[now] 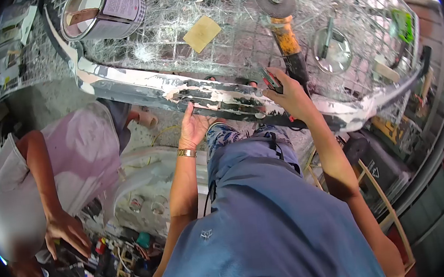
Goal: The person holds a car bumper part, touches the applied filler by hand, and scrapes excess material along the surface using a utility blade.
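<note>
A long car bumper (135, 86), patched with white and pinkish filler over dark plastic, lies across the near edge of a mesh-topped table. My left hand (194, 129) is at its lower edge, thumb against the face and fingers below, partly hidden. Over the bumper's right half, my right hand (291, 97) is closed around a small red and dark hand tool (271, 81); its exact kind is unclear. Just beyond that hand lies an angle grinder (284, 34) with a yellow-orange body and a grey disc. A yellowish sandpaper square (202, 34) rests farther back.
An open can (119, 13) stands at the back left of the mesh table (165, 6). A round clear lid (332, 51) and a green object (403, 25) lie right. Another person (66, 149) is bent over at left, near a cluttered heap of parts (122, 268).
</note>
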### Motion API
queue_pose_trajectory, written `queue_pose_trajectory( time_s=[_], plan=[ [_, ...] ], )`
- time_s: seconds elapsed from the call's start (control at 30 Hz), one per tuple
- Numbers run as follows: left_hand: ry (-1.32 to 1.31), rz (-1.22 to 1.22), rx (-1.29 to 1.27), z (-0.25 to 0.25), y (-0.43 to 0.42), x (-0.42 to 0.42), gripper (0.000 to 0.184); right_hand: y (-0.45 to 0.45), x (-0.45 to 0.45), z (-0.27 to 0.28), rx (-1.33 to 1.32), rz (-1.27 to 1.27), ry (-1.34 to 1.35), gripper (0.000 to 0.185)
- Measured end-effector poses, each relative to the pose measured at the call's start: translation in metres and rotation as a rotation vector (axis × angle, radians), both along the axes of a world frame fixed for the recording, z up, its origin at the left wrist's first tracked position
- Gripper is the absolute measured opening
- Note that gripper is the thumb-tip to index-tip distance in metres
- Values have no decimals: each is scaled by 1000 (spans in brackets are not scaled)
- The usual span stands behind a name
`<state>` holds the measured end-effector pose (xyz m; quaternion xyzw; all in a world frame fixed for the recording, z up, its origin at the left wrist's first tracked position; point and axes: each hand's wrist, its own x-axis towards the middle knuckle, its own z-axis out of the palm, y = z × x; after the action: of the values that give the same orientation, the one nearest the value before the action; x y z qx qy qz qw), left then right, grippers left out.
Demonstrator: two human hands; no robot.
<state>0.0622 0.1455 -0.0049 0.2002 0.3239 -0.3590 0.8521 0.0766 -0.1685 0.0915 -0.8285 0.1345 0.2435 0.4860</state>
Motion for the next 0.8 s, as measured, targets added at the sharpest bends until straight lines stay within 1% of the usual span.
queue_pose_trajectory(
  time_s=[0.03,0.07,0.1,0.17,0.2,0.23,0.3,0.33,0.4,0.43,0.5,0.53,0.6,0.63,0.7,0.73,0.77,0.8],
  plan=[
    [-29,-22,-123,3,3,2,60,6,-3,10,-65,-18,30,55],
    [-39,-63,-147,-1,7,3,60,13,-6,21,-98,-61,-1,44],
    [-46,-75,-173,-5,9,2,60,19,-12,29,-124,-74,-9,44],
    [23,-35,-124,-15,14,-3,58,30,-28,43,-253,-45,76,33],
    [-3,-55,-161,-19,16,-3,54,39,-43,44,-213,-92,11,29],
    [-13,-66,-182,-23,17,-3,54,47,-59,39,-161,-118,-57,26],
    [-40,-103,-229,-28,19,-2,51,63,-84,41,-203,27,42,24],
    [-48,-111,-244,-26,20,-2,51,74,-96,41,-218,19,36,24],
    [-50,-118,-275,-21,21,0,48,104,-111,40,-160,18,53,39],
    [-57,-127,-284,-20,22,1,48,117,-111,39,-168,9,46,39],
    [-55,-133,-304,-22,21,1,49,143,-110,35,-199,40,16,58],
    [-60,-142,-311,-23,20,1,49,151,-108,28,-206,31,11,58],
    [-103,-184,-276,-22,21,3,50,163,-102,7,-194,-16,-83,66],
    [-108,-199,-283,-21,21,3,50,168,-99,-1,-201,-31,-88,66],
    [-63,-187,-307,-18,19,2,51,174,-93,-11,-210,-69,-66,73],
    [-117,-222,-311,-19,18,2,55,176,-90,-4,-187,-88,-14,64],
    [-117,-242,-316,-19,18,1,55,174,-96,-5,-191,-108,-16,64],
    [-87,-249,-288,-18,19,-1,55,174,-103,-5,-196,-56,-102,57]
  ],
)
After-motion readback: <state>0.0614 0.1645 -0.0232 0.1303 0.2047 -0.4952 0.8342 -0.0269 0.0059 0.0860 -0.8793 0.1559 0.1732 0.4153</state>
